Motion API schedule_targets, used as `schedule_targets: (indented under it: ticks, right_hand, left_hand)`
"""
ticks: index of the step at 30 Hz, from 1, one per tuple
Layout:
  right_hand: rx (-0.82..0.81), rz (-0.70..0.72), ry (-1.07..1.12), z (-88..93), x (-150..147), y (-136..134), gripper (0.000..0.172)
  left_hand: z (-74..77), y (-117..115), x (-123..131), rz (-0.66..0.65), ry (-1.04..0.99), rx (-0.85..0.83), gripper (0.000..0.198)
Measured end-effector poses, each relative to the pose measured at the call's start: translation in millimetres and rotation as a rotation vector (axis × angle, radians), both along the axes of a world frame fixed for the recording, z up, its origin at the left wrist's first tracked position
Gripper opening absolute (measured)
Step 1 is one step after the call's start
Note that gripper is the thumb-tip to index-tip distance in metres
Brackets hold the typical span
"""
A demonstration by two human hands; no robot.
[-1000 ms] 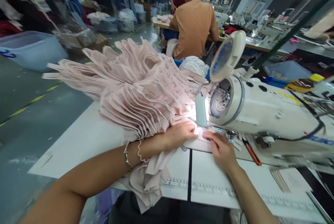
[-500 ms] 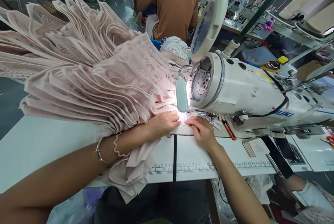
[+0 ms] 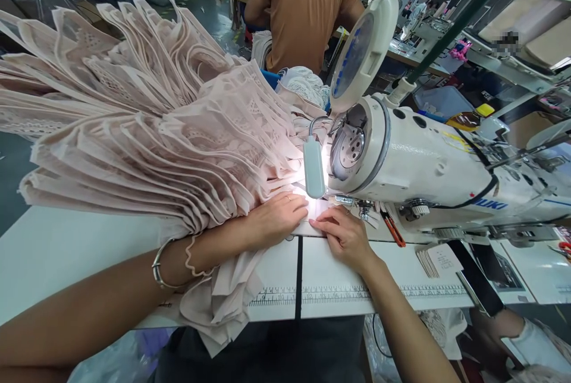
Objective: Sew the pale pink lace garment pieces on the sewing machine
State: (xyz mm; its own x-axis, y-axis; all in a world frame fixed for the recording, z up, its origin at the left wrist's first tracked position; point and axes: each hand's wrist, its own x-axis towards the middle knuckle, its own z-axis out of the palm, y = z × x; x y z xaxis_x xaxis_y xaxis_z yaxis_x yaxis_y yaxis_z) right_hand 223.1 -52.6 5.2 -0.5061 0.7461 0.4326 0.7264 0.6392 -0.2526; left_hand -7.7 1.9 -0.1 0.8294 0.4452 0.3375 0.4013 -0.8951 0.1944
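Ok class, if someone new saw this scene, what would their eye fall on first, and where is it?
Probably the great fan of pale pink fabric, filling the left of the view. Next might come the white sewing machine at the right, with a small lamp glowing by its near end. Beyond, a person in brown faces away.

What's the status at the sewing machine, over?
Left hand, right hand close together on lit pale fabric. Lamp hanging just beyond. Pink fabric pile crowding the left side.
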Motion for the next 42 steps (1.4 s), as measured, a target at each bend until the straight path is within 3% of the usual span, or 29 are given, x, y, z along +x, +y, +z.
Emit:
schedule_targets:
  ticks: [5,18,37,42]
  right_hand:
    - [0.069,-0.035,-0.052,-2.3,1,0,0.042]
    - [0.002,-0.018,-0.103,-7.9,5,2,0.046]
    - [-0.056,-0.2,-0.249,-24.3,3,6,0.056]
    - [-0.004,-0.248,-0.318,-23.6,0,7,0.056]
  left_hand:
    - [0.5,-3,0,0.009,0.015,0.006,0.02]
    - [-3.1,3,1,-0.012,-0.007,-0.069,0.017]
    - [0.8,11,5,0.078,-0.024,-0.189,0.008]
    - [1.8,12,7,0.121,-0.027,-0.175,0.016]
